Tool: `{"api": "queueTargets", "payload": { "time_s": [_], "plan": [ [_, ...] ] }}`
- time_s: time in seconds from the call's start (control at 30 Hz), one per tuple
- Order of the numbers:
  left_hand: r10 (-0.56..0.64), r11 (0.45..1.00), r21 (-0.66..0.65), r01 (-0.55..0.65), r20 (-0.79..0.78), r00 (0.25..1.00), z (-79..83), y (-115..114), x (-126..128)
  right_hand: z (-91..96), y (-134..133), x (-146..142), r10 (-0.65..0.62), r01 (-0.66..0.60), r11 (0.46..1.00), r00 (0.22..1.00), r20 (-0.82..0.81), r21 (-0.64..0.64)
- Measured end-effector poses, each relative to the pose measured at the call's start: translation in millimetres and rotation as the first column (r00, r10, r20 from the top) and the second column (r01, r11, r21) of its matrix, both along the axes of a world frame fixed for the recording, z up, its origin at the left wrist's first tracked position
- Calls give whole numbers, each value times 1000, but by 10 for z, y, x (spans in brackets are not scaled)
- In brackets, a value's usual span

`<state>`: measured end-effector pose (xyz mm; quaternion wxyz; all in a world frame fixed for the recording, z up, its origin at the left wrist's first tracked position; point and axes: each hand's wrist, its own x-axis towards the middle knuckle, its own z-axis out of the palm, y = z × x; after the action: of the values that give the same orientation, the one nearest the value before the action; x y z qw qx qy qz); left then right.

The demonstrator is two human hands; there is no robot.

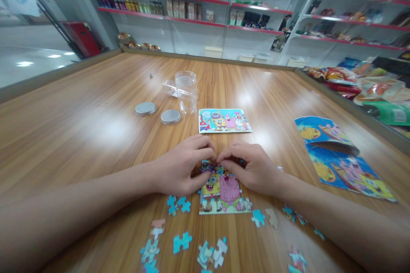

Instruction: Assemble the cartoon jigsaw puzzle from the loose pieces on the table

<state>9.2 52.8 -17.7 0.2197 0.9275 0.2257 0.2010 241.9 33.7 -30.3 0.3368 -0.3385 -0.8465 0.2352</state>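
A partly joined jigsaw puzzle (221, 194) lies flat on the table, with a yellow square cartoon figure and a pink one. My left hand (184, 164) curls over its upper left side, thumb low and fingertips at the top edge. From the other side, my right hand (251, 164) pinches with thumb and forefinger at the same top edge; the small puzzle piece there is mostly covered by the fingers. Loose puzzle pieces surround it, among them a blue piece (182, 242), another blue piece (258, 218) and a pale piece (220, 252).
Beyond my hands lies a picture card (225, 120) of the cartoon scene. Clear plastic jars (187, 94) and silver lids (171, 116) stand farther back. At right is a folded blue printed sheet (349, 164). Raised edging (352, 113) borders the table, with snack packets (339, 79) outside it.
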Motion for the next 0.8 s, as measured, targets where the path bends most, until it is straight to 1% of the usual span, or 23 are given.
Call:
{"api": "queueTargets", "payload": {
  "time_s": [0.17, 0.23, 0.37, 0.47, 0.57, 0.8],
  "plan": [
    [-1, 1000, -11, 1, -4, 1000, 8, -3, 9, 0, -3, 29, 22, -29, 992, 998, -60, -121],
    [-3, 1000, -17, 3, -2, 1000, 12, 0, 14, 0, -8, 29, 28, -36, 990, 998, -62, -135],
    [-16, 999, -40, 16, 11, 1000, 12, 7, 0, -1, -21, 11, 59, -62, 995, 998, -35, -76],
    [-20, 998, -58, 21, 20, 1000, 9, 12, -13, -4, -18, -3, 53, -54, 998, 998, 22, 28],
    [-23, 998, -53, 24, 17, 1000, 12, 14, -7, 1, -11, -13, 52, -55, 993, 998, 31, 104],
    [-26, 1000, -15, 26, -15, 1000, 36, 5, 8, 28, -9, -3, 123, -128, 985, 991, 42, 117]
  ]
}}
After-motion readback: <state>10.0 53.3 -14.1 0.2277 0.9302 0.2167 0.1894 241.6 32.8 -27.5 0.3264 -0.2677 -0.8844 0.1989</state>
